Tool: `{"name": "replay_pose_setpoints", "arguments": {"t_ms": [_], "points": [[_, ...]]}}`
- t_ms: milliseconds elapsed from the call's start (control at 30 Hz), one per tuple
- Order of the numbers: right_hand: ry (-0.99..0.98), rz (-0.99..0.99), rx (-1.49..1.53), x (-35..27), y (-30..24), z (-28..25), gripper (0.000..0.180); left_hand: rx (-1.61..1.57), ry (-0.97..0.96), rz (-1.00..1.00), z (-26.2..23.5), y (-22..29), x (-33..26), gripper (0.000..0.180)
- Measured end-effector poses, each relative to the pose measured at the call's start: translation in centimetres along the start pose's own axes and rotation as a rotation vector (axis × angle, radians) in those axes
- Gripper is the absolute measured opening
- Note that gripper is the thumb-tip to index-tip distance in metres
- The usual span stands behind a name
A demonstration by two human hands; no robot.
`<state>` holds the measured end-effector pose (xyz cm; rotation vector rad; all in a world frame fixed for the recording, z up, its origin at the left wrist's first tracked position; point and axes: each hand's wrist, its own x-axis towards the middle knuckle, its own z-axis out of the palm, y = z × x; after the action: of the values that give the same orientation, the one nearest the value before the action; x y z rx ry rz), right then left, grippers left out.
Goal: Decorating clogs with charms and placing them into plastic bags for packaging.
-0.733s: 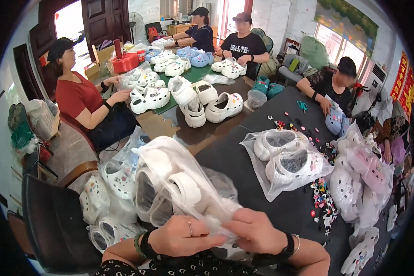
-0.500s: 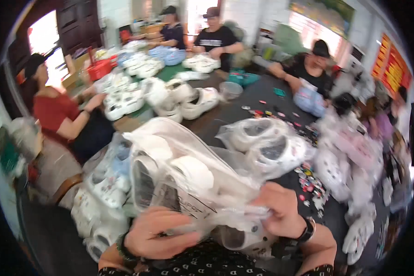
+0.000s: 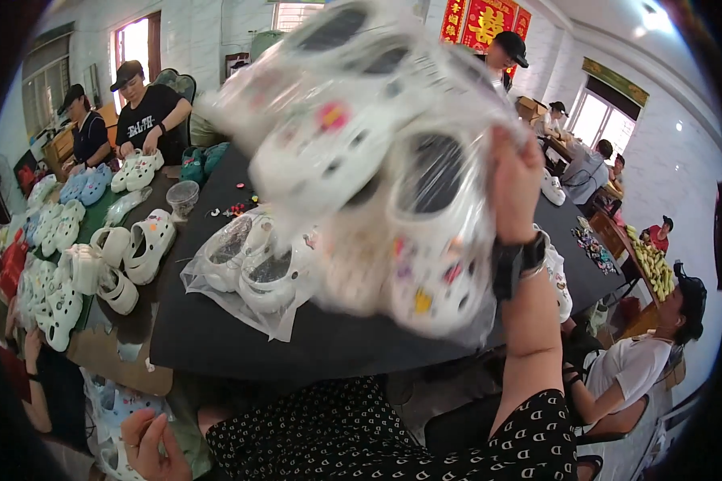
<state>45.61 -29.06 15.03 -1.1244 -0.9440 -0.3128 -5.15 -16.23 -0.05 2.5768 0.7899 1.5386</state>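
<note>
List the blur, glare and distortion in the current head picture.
Head view: blur, likely from motion, softens the bagged clogs in the right hand; head view: pale glare streaks their plastic, and the ceiling lamp burns out white; head view: the near edge of the black table looks bowed, and the corners fall to black.

Bagged clogs above table, loose clogs left
</note>
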Motion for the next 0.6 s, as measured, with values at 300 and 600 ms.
{"name": "replay_pose_setpoints", "arguments": {"t_ms": [300,600], "points": [[0.695,-0.108,-0.03,11.8,10.3,-18.8,0.012,-0.053,-0.107,-0.268,2.6,-1.1,-1.9,0.016],[0.602,-0.006,-0.312,6.3,18.0,-13.5,0.015,0.023,-0.122,-0.304,3.6,-1.7,-1.9,0.018]]}}
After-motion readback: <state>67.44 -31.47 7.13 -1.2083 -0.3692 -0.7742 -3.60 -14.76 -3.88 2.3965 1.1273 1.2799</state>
